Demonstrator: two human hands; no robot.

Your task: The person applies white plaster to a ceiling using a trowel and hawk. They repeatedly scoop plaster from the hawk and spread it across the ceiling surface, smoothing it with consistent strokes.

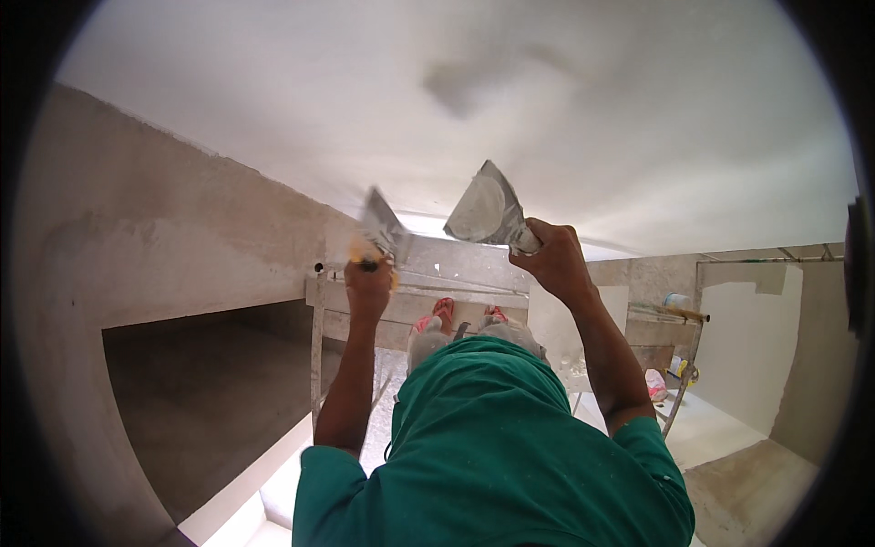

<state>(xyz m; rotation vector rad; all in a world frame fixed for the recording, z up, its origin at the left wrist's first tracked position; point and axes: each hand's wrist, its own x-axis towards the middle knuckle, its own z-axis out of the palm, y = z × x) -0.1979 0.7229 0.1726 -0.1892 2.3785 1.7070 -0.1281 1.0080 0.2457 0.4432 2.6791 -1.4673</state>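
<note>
My left hand (368, 290) is wrapped round the yellow handle of a putty knife (381, 221), its blade pointing up and blurred by motion. My right hand (558, 262) grips a wider putty knife (485, 206) by the handle. That blade tilts up and to the left, with pale paste spread over its face. Both tools are raised in front of me, apart from each other, close to a large white surface (638, 118). Whether either blade touches it I cannot tell. Darker blurred patches show on the white surface above the right blade.
My sandalled feet stand on a scaffold plank (415, 305) with metal frames (317, 351) at its sides. A dark opening (219, 383) lies in the bare plaster wall (200, 246) at left. A pale bucket (676, 300) stands at right; bags and containers lie lower down.
</note>
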